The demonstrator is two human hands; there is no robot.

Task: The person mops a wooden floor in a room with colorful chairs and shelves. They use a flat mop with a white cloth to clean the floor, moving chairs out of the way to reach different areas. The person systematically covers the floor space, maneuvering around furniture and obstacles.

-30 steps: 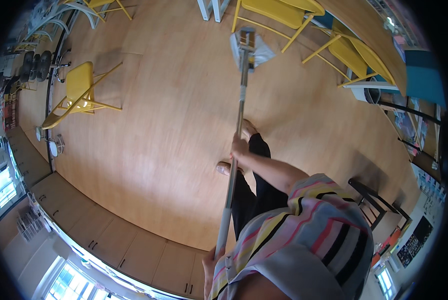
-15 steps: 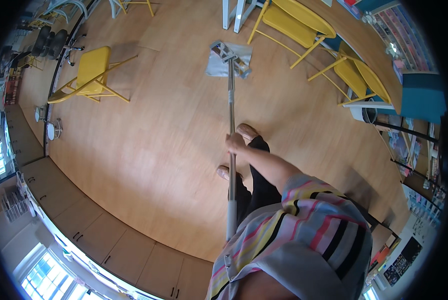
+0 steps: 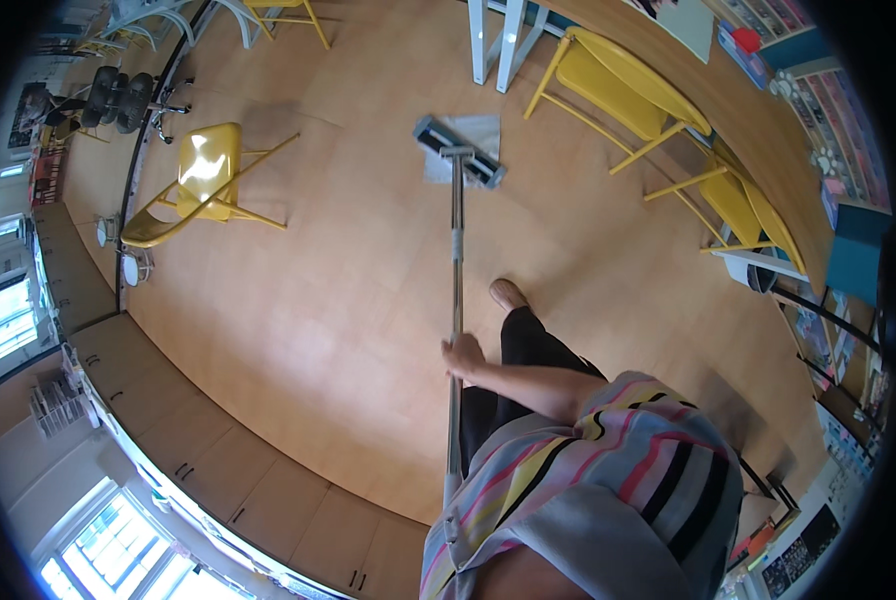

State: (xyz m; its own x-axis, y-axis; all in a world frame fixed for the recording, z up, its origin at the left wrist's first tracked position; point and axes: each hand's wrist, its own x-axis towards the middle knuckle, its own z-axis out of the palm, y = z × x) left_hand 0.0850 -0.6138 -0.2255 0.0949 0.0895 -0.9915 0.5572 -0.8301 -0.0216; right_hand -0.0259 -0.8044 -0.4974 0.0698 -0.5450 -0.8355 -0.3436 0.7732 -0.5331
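Note:
My right hand point(image 3: 464, 357) is closed around the silver pole of a flat mop point(image 3: 458, 275). The pole runs away from my body to a rectangular mop head point(image 3: 476, 165), which lies slanted across a pale, thin cloth point(image 3: 482, 128) on the floor. Cloth edges stick out around the head. Toward my striped shirt point(image 3: 608, 450), the pole's near end passes low in front of me. My left hand does not show. One brown shoe point(image 3: 509, 294) and dark trousers are visible beside the pole.
A yellow folding chair point(image 3: 209, 165) stands on the left. More yellow chairs point(image 3: 608, 95) line the wooden table point(image 3: 758, 130) at the right, near white trestle legs point(image 3: 513, 45). Wooden cabinets point(image 3: 258, 500) curve along the lower left. A black wheeled chair point(image 3: 123, 100) is at the far left.
The mop head has turned and sits nearer to me. My right hand has drawn back toward my body, still around the pole. My view has shifted, and one shoe has gone out of sight.

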